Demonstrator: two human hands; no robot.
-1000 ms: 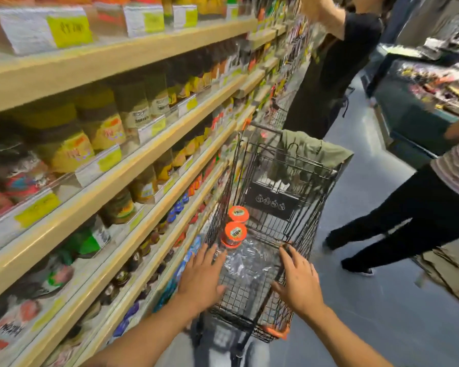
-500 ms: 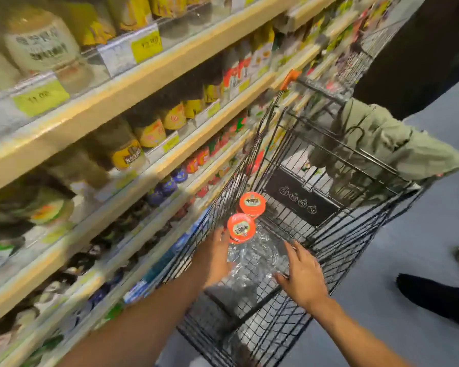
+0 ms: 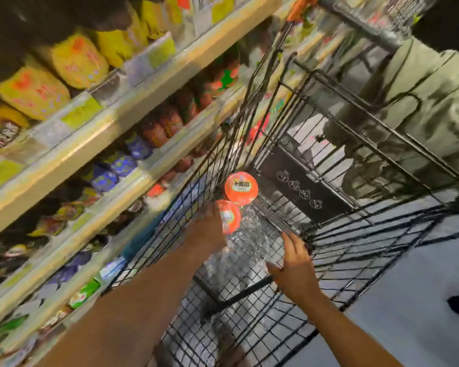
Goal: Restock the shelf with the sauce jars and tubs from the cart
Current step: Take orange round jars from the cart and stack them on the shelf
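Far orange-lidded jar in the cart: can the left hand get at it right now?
Probably yes. The left hand is inside the cart, against the nearer jar; the far jar stands just behind that, its lid bare from above. Only the nearer jar lies between them.

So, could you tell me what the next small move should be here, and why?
Probably curl the left hand round the nearer orange-lidded jar and lift it out. That hand is at the jar's side, and the right hand lies open on the clear wrap.
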